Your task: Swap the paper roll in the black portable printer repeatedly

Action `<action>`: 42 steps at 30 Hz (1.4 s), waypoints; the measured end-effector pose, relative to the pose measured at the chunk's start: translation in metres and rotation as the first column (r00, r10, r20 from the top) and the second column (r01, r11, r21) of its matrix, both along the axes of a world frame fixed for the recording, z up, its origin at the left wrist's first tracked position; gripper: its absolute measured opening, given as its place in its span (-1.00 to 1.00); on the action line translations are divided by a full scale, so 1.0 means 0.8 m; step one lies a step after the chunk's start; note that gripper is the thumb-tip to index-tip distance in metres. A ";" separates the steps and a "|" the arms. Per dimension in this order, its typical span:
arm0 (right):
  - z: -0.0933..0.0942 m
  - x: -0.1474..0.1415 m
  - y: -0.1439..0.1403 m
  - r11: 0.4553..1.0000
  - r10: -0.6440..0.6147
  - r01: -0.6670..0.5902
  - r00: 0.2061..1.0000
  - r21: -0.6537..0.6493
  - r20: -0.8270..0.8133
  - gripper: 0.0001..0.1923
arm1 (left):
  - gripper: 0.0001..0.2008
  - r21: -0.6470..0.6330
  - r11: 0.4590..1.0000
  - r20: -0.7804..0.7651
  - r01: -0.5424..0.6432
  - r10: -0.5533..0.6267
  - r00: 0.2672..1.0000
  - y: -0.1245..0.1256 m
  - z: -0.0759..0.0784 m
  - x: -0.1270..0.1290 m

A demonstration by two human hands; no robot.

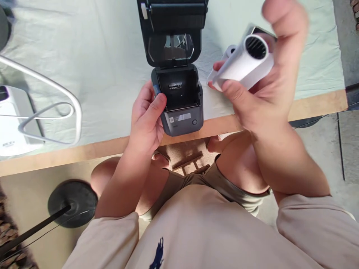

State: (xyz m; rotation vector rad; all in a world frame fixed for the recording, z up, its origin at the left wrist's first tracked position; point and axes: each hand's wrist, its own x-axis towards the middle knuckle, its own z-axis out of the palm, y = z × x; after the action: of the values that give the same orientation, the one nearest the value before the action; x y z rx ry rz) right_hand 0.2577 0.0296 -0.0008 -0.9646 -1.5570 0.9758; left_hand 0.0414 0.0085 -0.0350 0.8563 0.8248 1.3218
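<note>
Head view: a small dark label printer (pixel 179 101) sits at the near edge of the table (pixel 112 145), which is covered by a pale green cloth (pixel 106 56). The printer lid (pixel 174 33) is swung fully open and stands up behind the body; the paper bay beneath it is exposed, with a small printed sticker on its rear wall. The left hand (pixel 147 117) grips the printer on its left side, thumb hooked over the front left corner of the bay rim, fingers curled around the casing, so it is closed on the printer. The right hand (pixel 269 71) is raised to the right of the printer and above table level, closed around a white paper roll (pixel 244 63); the roll lies roughly level, its ribbed dark core facing up and to the right, fingertips wrapped under its near end. A second pale rounded piece just behind the roll is partly hidden by the hand, possibly another roll; cannot tell. The roll is well clear of the printer bay, not touching it. Far left of the printer, a white device (pixel 14 119) and a white wire loop (pixel 56 112) rest on the cloth. Below the table edge, left of the printer, a black round stand base (pixel 71 203) sits on the floor.
</note>
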 end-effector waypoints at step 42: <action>-0.011 -0.020 -0.006 0.748 -0.160 -0.311 0.774 0.587 0.613 -0.81 | -0.44 0.104 0.994 -0.037 0.046 -0.043 0.998 -0.002 -0.016 -0.004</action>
State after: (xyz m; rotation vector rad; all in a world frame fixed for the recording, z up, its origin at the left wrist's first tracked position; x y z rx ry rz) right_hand 0.2421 0.0250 -0.0093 -0.7183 -2.3131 0.0370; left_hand 0.0386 0.0069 -0.0479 0.9776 0.7647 1.3233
